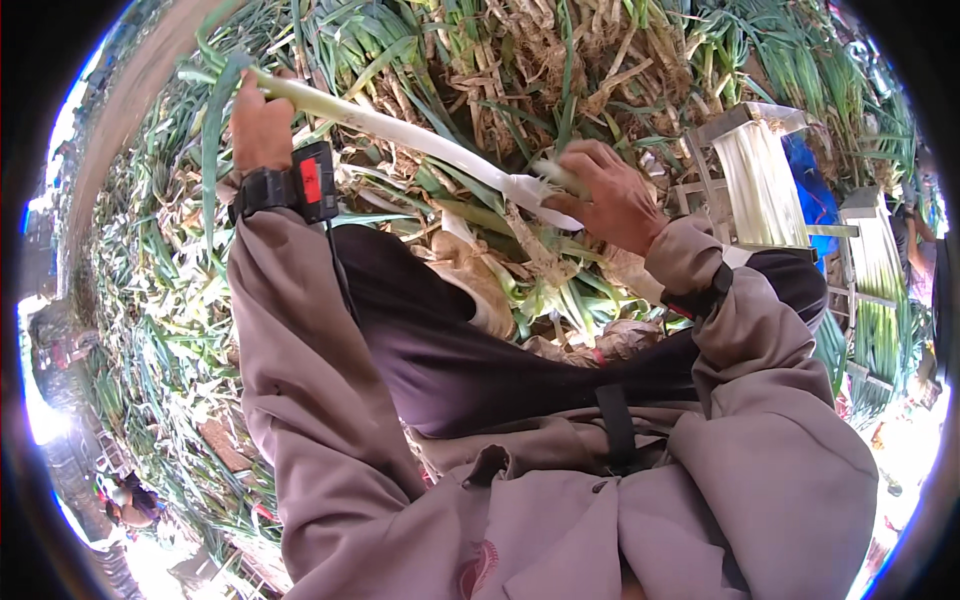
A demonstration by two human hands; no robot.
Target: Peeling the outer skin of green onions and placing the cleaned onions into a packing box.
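A long leek (400, 132) stretches between my two hands, its pale shaft slanting down to the right. My left hand (262, 125) is closed around its green upper part, where leaves spread out and droop past the wrist. At the white lower end, my right hand (615, 200) has its fingers curled in against the leek. Some motion blur there hides just how the fingertips grip, and a pale, smeared strip shows beside them. Loose outer skin (525, 188) bunches around the shaft close to the right thumb.
Unpeeled leeks with dry roots (560, 60) are heaped in front. Leaf scraps (180, 350) cover the ground on the left. To the right, a rack of trimmed white leeks (760, 180) stands beside a blue sheet (815, 195); another rack (868, 270) is beyond, near a person (922, 260).
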